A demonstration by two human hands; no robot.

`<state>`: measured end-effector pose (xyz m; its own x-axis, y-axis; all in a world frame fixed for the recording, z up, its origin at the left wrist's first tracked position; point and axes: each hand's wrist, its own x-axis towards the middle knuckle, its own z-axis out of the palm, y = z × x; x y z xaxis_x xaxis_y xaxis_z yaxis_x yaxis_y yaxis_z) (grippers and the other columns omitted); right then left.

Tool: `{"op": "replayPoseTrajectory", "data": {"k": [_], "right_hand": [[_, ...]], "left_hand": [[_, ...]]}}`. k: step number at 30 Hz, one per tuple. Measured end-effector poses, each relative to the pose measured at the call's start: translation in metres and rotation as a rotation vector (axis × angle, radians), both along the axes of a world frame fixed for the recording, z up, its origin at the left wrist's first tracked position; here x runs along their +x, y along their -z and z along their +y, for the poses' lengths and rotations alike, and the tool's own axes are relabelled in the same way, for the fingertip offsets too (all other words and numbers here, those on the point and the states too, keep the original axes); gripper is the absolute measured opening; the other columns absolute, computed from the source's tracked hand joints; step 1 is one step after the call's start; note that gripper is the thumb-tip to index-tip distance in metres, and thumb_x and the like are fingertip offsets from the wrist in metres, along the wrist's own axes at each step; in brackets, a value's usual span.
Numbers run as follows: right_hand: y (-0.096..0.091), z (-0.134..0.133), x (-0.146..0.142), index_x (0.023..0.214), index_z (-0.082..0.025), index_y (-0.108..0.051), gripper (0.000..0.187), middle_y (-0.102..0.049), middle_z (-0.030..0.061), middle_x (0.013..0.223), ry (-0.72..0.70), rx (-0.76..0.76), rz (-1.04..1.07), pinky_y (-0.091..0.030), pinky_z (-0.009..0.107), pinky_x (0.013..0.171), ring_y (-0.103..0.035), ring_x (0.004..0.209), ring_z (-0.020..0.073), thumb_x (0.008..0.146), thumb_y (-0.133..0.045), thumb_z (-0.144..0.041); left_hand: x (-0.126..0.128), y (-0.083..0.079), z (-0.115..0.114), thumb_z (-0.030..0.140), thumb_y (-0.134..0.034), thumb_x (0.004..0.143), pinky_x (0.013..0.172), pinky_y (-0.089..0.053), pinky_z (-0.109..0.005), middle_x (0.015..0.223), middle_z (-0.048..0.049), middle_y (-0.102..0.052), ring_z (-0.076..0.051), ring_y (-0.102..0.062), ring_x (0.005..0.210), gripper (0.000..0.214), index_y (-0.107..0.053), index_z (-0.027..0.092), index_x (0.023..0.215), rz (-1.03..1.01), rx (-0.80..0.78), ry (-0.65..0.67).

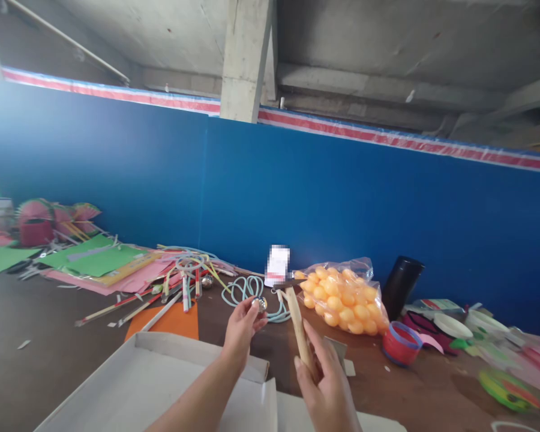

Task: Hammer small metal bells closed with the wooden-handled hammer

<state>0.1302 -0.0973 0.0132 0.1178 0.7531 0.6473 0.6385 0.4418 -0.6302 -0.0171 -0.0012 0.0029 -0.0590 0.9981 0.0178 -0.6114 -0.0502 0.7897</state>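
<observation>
My left hand pinches a small shiny silver ball, perhaps a jingle bell, between thumb and fingers. Wrapped around the wooden handle of a hammer, my right hand keeps the tool upright, its dark head at the top and a little to the right of the ball. Just behind both hands lies a coil of light blue cord. A second silver ball rests farther left. Beneath my left forearm is an open white cardboard box.
A clear bag of orange balls stands right of the hammer, with a black cylinder and a red tape roll beyond. Coloured paper and strips cover the left side. A blue partition closes off the back.
</observation>
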Motion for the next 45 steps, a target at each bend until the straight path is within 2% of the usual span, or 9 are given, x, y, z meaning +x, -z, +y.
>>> {"op": "replayPoseTrajectory", "data": {"k": [3, 8, 14, 19, 25, 30, 35, 40, 45], "right_hand": [[0.0041, 0.0016, 0.0058, 0.130, -0.028, -0.037, 0.054, -0.053, 0.0071, 0.109, 0.050, -0.043, -0.249, -0.048, 0.031, 0.081, -0.056, 0.097, 0.0205, 0.078, -0.047, -0.018], [0.0058, -0.0007, 0.0051, 0.132, -0.032, -0.034, 0.061, -0.056, 0.0028, 0.088, 0.143, -0.104, -0.472, -0.051, 0.024, 0.061, -0.061, 0.076, 0.0166, 0.075, -0.045, -0.012], [0.0026, -0.0009, 0.0070, 0.131, -0.029, -0.037, 0.053, -0.060, 0.0040, 0.086, 0.237, 0.042, -0.490, -0.051, 0.023, 0.061, -0.062, 0.074, 0.0165, 0.079, -0.044, -0.019], [0.0065, 0.0008, 0.0052, 0.128, -0.032, -0.041, 0.056, -0.063, 0.0031, 0.086, 0.195, 0.047, -0.601, -0.051, 0.023, 0.063, -0.063, 0.074, 0.0168, 0.076, -0.044, -0.013], [0.0071, 0.0022, 0.0046, 0.132, -0.026, -0.037, 0.054, -0.064, 0.0055, 0.086, 0.186, 0.094, -0.544, -0.051, 0.025, 0.067, -0.063, 0.076, 0.0177, 0.079, -0.043, -0.017], [0.0095, 0.0032, 0.0048, 0.130, -0.029, -0.039, 0.058, -0.065, 0.0044, 0.090, 0.204, 0.070, -0.615, -0.052, 0.023, 0.064, -0.063, 0.076, 0.0175, 0.075, -0.043, -0.013], [0.0101, 0.0033, 0.0048, 0.131, -0.025, -0.039, 0.053, -0.065, 0.0058, 0.089, 0.218, 0.096, -0.567, -0.051, 0.023, 0.067, -0.063, 0.076, 0.0171, 0.078, -0.043, -0.017], [0.0106, 0.0030, 0.0048, 0.129, -0.029, -0.042, 0.057, -0.066, 0.0028, 0.091, 0.242, 0.062, -0.617, -0.052, 0.021, 0.063, -0.064, 0.077, 0.0168, 0.074, -0.044, -0.012], [0.0113, 0.0028, 0.0046, 0.131, -0.027, -0.039, 0.056, -0.066, 0.0047, 0.094, 0.251, 0.041, -0.588, -0.052, 0.023, 0.067, -0.064, 0.078, 0.0174, 0.077, -0.043, -0.014]], "left_hand": [[-0.0001, 0.0021, 0.0012, 0.033, -0.066, 0.069, 0.067, -0.051, -0.027, 0.085, -0.0083, -0.062, -0.014, -0.062, 0.071, 0.037, -0.055, 0.013, 0.099, 0.006, 0.005, -0.022], [0.0002, -0.0001, 0.0020, 0.029, -0.068, 0.068, 0.065, -0.051, -0.026, 0.075, -0.0053, -0.060, -0.012, -0.061, 0.065, 0.033, -0.055, 0.011, 0.093, -0.034, -0.049, -0.050], [0.0003, -0.0007, 0.0013, 0.031, -0.066, 0.070, 0.065, -0.051, -0.026, 0.080, -0.0073, -0.062, -0.013, -0.061, 0.067, 0.032, -0.056, 0.012, 0.093, -0.002, -0.024, -0.035], [0.0008, 0.0011, 0.0038, 0.026, -0.066, 0.070, 0.065, -0.052, -0.027, 0.078, -0.0070, -0.061, -0.012, -0.062, 0.065, 0.028, -0.055, 0.012, 0.092, -0.031, -0.066, -0.074], [0.0010, -0.0015, 0.0019, 0.027, -0.064, 0.072, 0.064, -0.052, -0.026, 0.078, -0.0065, -0.061, -0.012, -0.061, 0.066, 0.027, -0.055, 0.012, 0.093, -0.006, -0.057, -0.066], [0.0013, -0.0026, 0.0013, 0.024, -0.064, 0.072, 0.064, -0.052, -0.025, 0.072, -0.0054, -0.060, -0.011, -0.061, 0.063, 0.025, -0.054, 0.011, 0.091, -0.025, -0.098, -0.097], [0.0017, -0.0009, 0.0023, 0.027, -0.064, 0.071, 0.063, -0.052, -0.026, 0.077, -0.0066, -0.061, -0.012, -0.061, 0.065, 0.028, -0.054, 0.011, 0.092, -0.015, -0.088, -0.089], [0.0022, 0.0009, 0.0040, 0.026, -0.067, 0.069, 0.065, -0.052, -0.028, 0.073, -0.0043, -0.059, -0.011, -0.060, 0.063, 0.028, -0.054, 0.011, 0.090, -0.051, -0.094, -0.105], [0.0028, 0.0010, 0.0040, 0.028, -0.067, 0.069, 0.065, -0.052, -0.027, 0.077, -0.0057, -0.060, -0.012, -0.061, 0.064, 0.030, -0.055, 0.012, 0.091, -0.036, -0.097, -0.099]]}}
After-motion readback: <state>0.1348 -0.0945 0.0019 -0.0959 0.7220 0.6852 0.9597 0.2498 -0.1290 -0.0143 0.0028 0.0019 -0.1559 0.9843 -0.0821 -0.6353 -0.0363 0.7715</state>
